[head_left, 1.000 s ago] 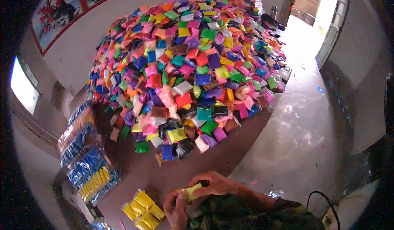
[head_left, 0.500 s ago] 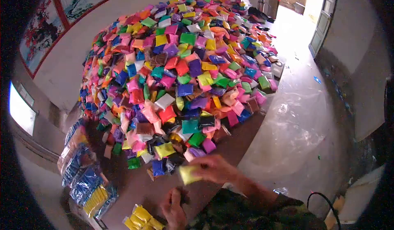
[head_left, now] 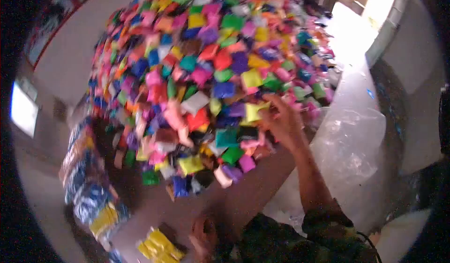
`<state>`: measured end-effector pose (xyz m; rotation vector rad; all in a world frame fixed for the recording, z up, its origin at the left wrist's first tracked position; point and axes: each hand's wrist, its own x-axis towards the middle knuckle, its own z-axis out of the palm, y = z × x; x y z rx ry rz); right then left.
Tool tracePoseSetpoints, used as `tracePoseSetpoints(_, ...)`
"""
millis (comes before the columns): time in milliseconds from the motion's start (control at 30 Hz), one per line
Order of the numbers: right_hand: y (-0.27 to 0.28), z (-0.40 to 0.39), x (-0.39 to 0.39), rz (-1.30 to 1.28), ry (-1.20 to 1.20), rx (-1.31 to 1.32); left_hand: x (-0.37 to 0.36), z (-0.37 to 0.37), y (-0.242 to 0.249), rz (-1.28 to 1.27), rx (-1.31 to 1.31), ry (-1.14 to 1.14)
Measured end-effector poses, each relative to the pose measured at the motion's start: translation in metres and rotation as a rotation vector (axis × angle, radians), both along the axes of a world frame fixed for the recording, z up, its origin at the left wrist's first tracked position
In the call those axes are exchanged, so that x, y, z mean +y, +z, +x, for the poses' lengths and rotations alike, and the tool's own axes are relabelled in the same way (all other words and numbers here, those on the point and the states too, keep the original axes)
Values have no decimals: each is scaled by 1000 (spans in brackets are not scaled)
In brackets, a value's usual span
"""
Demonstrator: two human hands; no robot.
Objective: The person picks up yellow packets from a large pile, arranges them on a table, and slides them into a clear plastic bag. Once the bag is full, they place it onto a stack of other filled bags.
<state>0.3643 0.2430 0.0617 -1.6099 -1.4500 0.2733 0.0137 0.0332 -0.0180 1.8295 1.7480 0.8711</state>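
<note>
My right hand (head_left: 283,122) reaches over the near right side of a large heap of small coloured packets (head_left: 225,90). A light yellow packet (head_left: 253,113) is between its thumb and forefinger, touching or just above the heap; motion blur hides the exact contact. Close to my body, my left hand (head_left: 204,235) hovers low over the brown tabletop (head_left: 234,199), its fingers loosely curled and apart, with nothing visible in them. A clear bag of yellow packets (head_left: 160,248) lies on the table just left of it.
Clear bags of blue and yellow packets (head_left: 91,202) line the table's left edge. To the right, a clear plastic sheet (head_left: 349,138) hangs or lies beyond the table edge. An open door (head_left: 386,26) stands at the back right, and framed pictures (head_left: 51,28) hang on the left wall.
My right hand has moved forward from near my left hand to the heap, carrying the light yellow packet. My left hand has barely moved. The view has tilted downward.
</note>
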Motion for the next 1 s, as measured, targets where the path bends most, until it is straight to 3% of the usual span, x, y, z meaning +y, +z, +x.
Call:
tracePoseSetpoints(33,10,2,-6,-125,-6,-32,0,2,1,27,-20,20)
tracePoseSetpoints(100,-3,10,-2,-140,47,-40,10,12,6,181,-31,26)
tracePoseSetpoints(133,-7,12,0,-156,78,-30,8,7,10,60,-66,8)
tracePoseSetpoints(200,-12,13,-3,-208,120,-61,4,5,0,124,40,3)
tracePoseSetpoints(233,-30,32,5,-226,114,-243,4,2,1,127,8,22)
tracePoseSetpoints(267,-1,7,-5,-230,129,-302,6,3,3,142,-36,25)
tracePoseSetpoints(400,-13,42,17,-55,0,-144,13,6,11,170,26,-10)
tracePoseSetpoints(467,-3,56,36,69,-25,-165,4,6,11,66,47,1)
tracePoseSetpoints(500,14,47,45,141,-95,-103,14,11,17,206,-7,-14)
tracePoseSetpoints(567,22,69,80,334,-229,-304,11,6,23,100,-38,-48)
tracePoseSetpoints(600,28,78,96,247,-255,-194,8,5,24,-11,1,-86)
tracePoseSetpoints(667,38,88,124,261,-360,-245,5,0,24,-244,114,-137)
tracePoseSetpoints(767,50,107,162,150,-440,-298,6,-8,16,-25,143,-149)
tracePoseSetpoints(867,84,89,172,-107,-432,-320,1,-17,-10,-4,77,-162)
tracePoseSetpoints(1000,89,86,197,-267,-306,-430,5,-19,-12,66,114,-215)
